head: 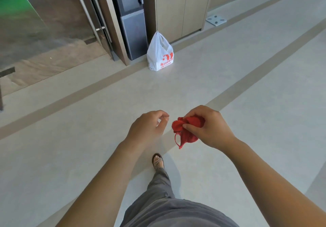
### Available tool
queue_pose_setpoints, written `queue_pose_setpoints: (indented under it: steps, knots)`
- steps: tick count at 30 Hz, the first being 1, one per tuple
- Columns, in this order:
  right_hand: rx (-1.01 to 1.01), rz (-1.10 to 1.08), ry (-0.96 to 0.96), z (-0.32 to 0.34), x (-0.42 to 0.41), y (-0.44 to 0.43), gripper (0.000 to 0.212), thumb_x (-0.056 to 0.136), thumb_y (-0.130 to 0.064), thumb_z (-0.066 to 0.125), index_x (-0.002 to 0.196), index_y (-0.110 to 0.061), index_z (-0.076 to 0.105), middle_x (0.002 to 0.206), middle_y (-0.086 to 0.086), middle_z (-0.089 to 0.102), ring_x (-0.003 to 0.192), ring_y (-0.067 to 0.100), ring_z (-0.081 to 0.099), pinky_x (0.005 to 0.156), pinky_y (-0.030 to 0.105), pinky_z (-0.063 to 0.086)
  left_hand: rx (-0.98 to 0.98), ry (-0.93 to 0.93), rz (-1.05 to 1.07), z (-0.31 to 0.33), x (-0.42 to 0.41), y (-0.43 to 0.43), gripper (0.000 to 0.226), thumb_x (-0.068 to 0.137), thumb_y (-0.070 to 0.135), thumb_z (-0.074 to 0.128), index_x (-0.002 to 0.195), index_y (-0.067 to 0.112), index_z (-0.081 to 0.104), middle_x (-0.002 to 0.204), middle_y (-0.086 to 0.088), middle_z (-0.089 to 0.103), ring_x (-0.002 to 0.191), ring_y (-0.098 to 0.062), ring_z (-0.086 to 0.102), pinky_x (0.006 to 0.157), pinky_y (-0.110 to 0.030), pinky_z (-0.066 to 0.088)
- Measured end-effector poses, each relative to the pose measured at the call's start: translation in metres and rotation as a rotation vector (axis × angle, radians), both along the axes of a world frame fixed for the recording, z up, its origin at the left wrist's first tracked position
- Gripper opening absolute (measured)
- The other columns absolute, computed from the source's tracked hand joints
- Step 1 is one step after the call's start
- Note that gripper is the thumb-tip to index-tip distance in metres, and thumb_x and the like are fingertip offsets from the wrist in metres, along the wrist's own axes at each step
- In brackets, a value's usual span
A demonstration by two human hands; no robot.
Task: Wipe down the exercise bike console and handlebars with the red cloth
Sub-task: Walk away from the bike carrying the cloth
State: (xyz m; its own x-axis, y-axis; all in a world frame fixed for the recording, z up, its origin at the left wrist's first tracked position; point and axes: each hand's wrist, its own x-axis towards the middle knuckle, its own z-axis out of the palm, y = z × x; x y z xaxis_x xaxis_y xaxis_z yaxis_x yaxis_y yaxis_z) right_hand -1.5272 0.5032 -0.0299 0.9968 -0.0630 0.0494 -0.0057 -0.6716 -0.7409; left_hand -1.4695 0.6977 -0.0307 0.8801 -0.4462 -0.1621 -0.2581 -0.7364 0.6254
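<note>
Two hands are held out in front of the body, apart: the right hand (210, 128) grips the bunched red cloth (183, 129) between thumb and curled fingers, a loop of it hanging below, while the left hand (146, 128) sits just beside the cloth, fingers loosely curled, holding nothing. Below them, one sandalled foot (158, 161) stands on the pale floor (53, 156). Farther off, a white plastic bag (159, 55) stands on the floor in front of a water dispenser (130, 15) and a wooden cabinet (183, 7).
</note>
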Motion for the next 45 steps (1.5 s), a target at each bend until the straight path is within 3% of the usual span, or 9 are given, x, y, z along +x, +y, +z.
queue_pose_setpoints:
  steps: [8,20,25,29,34,38,45]
  knots:
    - [0.034,-0.001,-0.021,0.016,0.199,-0.024,0.016,0.072,-0.022,0.075,0.082,-0.029,0.065,0.087,-0.014,0.062,0.082,-0.003,0.057,0.069,0.007,0.045,0.039,-0.061,-0.012,0.025,0.201,-0.030,0.030,0.096,0.040,0.039,0.116,0.029,0.058,0.117,0.012,0.062,0.102,-0.012,0.060,0.086,-0.034,0.051]
    - [0.018,0.044,-0.011,0.006,0.438,-0.089,0.017,0.073,-0.028,0.074,0.089,-0.028,0.066,0.090,-0.015,0.062,0.085,0.002,0.058,0.070,0.012,0.045,0.060,-0.041,0.007,0.012,0.428,-0.091,0.032,0.097,0.042,0.039,0.121,0.030,0.056,0.122,0.012,0.061,0.106,-0.008,0.059,0.083,-0.024,0.047]
    - [0.067,0.048,-0.036,0.019,0.559,-0.135,0.021,0.072,-0.026,0.075,0.078,-0.040,0.060,0.082,-0.020,0.062,0.082,-0.007,0.057,0.064,0.003,0.042,0.083,-0.058,0.063,0.022,0.542,-0.136,0.032,0.095,0.047,0.041,0.120,0.033,0.056,0.122,0.013,0.062,0.105,-0.008,0.059,0.084,-0.022,0.047]
    - [0.149,0.070,-0.068,0.029,0.652,-0.157,0.019,0.073,-0.024,0.074,0.076,-0.039,0.063,0.080,-0.023,0.063,0.074,-0.002,0.062,0.056,0.011,0.047,0.082,-0.099,0.148,0.037,0.622,-0.159,0.034,0.094,0.048,0.040,0.122,0.034,0.055,0.123,0.014,0.061,0.106,-0.008,0.059,0.086,-0.021,0.047]
    - [0.172,0.146,-0.105,0.035,0.759,-0.150,0.025,0.073,-0.025,0.076,0.074,-0.044,0.060,0.079,-0.025,0.062,0.081,-0.009,0.057,0.061,0.004,0.044,0.055,-0.102,0.250,0.061,0.707,-0.147,0.032,0.097,0.041,0.040,0.122,0.030,0.056,0.122,0.011,0.061,0.106,-0.009,0.058,0.087,-0.023,0.046]
    - [0.135,0.237,-0.130,0.040,0.851,-0.132,0.021,0.074,-0.033,0.074,0.077,-0.047,0.058,0.081,-0.026,0.061,0.087,-0.008,0.056,0.066,0.006,0.045,0.083,-0.181,0.285,0.072,0.791,-0.124,0.031,0.097,0.039,0.040,0.120,0.029,0.058,0.118,0.010,0.062,0.104,-0.008,0.057,0.080,-0.020,0.042]
    - [0.143,0.288,-0.239,0.066,1.005,-0.096,0.017,0.072,-0.028,0.077,0.083,-0.032,0.065,0.086,-0.015,0.062,0.085,-0.002,0.057,0.071,0.006,0.043,0.054,-0.302,0.266,0.093,0.943,-0.088,0.028,0.096,0.040,0.041,0.113,0.032,0.060,0.106,0.012,0.065,0.094,-0.006,0.060,0.082,-0.033,0.051]
